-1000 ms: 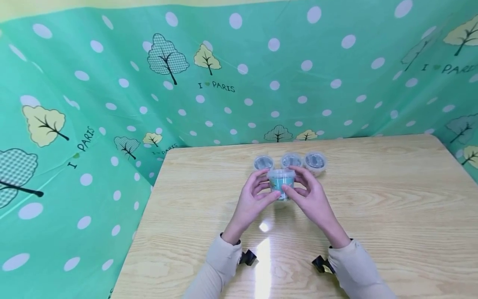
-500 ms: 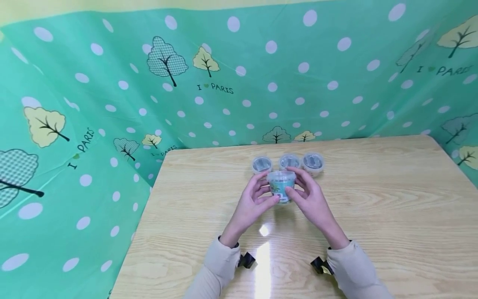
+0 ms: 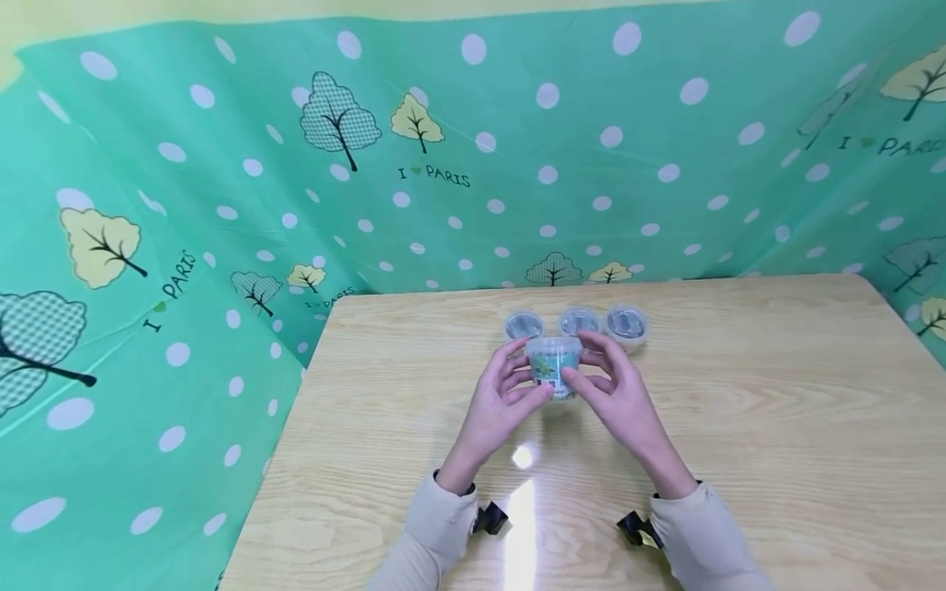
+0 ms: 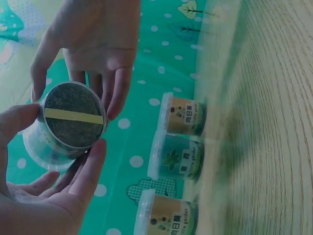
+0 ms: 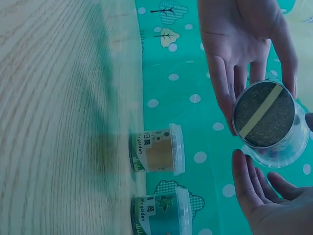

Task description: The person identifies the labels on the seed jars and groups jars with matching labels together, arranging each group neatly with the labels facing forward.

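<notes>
A small clear plastic cup with a lid and a teal label is lifted a little above the wooden table. My left hand grips its left side and my right hand its right side, thumbs in front and fingers behind. In the left wrist view the cup's dark underside with a pale strip faces the camera, between my left hand below and my right hand above. The right wrist view shows the same underside, with my right hand below it.
Three more lidded cups stand in a row just behind the hands: left cup, middle cup, right cup. A green polka-dot cloth with tree prints walls in the back and left of the table.
Both hands keep hold of the cup; it has turned slightly between the fingers, showing a different part of the label. The three cups behind have not moved.
</notes>
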`<state>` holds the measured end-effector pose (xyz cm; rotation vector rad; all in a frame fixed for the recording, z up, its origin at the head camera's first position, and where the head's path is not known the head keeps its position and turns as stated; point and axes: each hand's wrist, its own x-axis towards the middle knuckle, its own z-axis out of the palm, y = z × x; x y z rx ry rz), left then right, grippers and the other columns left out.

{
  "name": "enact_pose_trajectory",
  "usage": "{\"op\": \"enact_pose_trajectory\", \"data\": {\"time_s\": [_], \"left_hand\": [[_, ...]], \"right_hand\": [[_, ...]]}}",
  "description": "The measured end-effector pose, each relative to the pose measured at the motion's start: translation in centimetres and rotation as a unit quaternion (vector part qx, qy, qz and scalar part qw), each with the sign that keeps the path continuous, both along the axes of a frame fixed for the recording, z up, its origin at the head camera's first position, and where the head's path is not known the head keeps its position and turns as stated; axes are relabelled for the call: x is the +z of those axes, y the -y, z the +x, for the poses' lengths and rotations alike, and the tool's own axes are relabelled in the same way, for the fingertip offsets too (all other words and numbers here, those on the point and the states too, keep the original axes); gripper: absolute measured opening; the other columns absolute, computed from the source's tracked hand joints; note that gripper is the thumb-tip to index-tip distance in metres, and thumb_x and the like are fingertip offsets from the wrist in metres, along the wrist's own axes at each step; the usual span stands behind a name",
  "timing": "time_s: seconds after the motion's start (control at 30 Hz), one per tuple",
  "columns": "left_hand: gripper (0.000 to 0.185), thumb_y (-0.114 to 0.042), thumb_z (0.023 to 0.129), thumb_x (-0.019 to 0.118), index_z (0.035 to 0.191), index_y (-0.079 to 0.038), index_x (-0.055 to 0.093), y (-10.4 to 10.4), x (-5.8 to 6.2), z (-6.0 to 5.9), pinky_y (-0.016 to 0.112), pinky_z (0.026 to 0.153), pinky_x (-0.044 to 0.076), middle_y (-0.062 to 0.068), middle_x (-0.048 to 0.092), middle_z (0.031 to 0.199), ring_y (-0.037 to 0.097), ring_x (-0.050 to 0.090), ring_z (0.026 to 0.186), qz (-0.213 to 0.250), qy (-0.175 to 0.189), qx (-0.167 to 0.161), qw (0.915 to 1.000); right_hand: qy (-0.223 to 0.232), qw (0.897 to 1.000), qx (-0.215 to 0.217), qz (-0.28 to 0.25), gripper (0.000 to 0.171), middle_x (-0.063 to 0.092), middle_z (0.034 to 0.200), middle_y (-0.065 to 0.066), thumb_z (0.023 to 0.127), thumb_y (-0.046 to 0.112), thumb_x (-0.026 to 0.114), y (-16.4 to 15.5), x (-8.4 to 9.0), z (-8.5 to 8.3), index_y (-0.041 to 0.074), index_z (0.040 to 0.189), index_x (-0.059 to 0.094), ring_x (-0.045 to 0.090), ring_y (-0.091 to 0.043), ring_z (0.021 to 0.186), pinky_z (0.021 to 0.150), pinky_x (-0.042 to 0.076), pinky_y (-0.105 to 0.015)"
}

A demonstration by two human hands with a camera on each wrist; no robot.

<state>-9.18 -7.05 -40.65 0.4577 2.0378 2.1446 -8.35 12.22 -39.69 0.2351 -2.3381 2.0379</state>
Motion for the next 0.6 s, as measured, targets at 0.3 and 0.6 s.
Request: {"op": "enact_pose_trajectory", "data": {"time_s": [0.3, 0.6], "left_hand": [[0.074, -0.008, 0.088, 0.073, 0.151, -0.006, 0.034, -0.03, -0.05, 0.08, 0.036, 0.100, 0.054, 0.017, 0.055, 0.137, 0.030, 0.059, 0.120, 0.001, 0.008, 0.006, 0.9999], [0.065, -0.008, 0.093, 0.068, 0.150, -0.007, 0.036, 0.00, -0.10, 0.05, 0.034, 0.100, 0.054, 0.021, 0.054, 0.137, 0.036, 0.056, 0.123, 0.003, 0.003, 0.002, 1.0000]], "right_hand": [[0.012, 1.000, -0.008, 0.020, 0.062, 0.049, 0.137, -0.014, 0.093, 0.023, 0.071, 0.28, 0.17, 0.04, 0.007, 0.145, 0.041, 0.054, -0.026, 0.121, 0.089, 0.054, -0.016], [-0.001, 1.000, -0.008, 0.006, 0.055, 0.049, 0.137, -0.015, 0.095, 0.017, 0.068, 0.01, 0.23, 0.19, 0.005, 0.144, 0.043, 0.055, -0.022, 0.116, 0.090, 0.055, -0.018]]}}
